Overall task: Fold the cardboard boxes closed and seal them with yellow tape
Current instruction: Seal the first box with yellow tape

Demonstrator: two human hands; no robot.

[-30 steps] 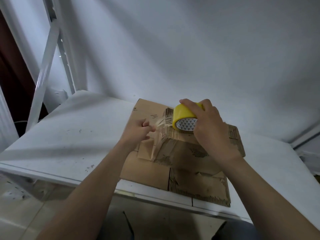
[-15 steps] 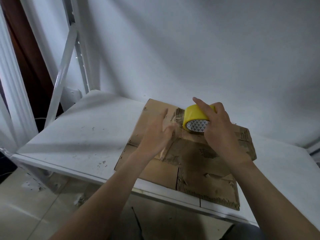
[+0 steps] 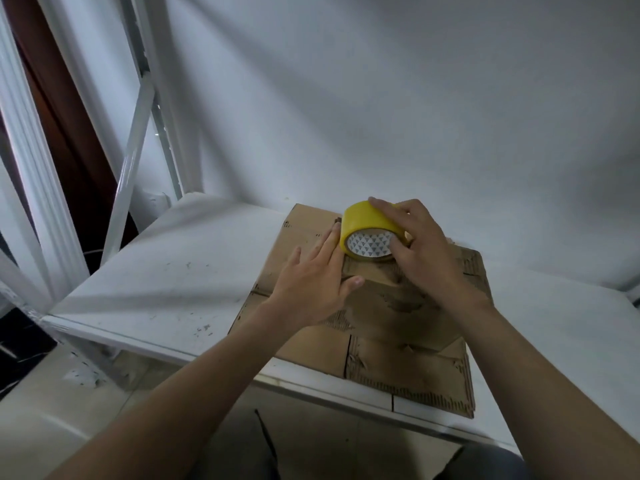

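Note:
A small worn cardboard box (image 3: 398, 299) stands on flattened cardboard sheets (image 3: 408, 372) on the white table. On top of the box, at its far edge, stands a roll of yellow tape (image 3: 369, 230) on its rim, its patterned core facing me. My right hand (image 3: 422, 251) grips the roll, fingers over its top and thumb at the core. My left hand (image 3: 318, 275) lies flat with straight fingers on the box's left top edge, fingertips right beside the roll.
The white table (image 3: 166, 282) reaches left and right of the cardboard; its front edge runs under my forearms. A white wall stands close behind. White frame posts (image 3: 135, 140) and a dark doorway are at the left. Tiled floor lies below.
My left hand let go of the pulled tape strip and flattened onto the box's left edge, sliding toward the roll. My right hand kept the roll on the box top.

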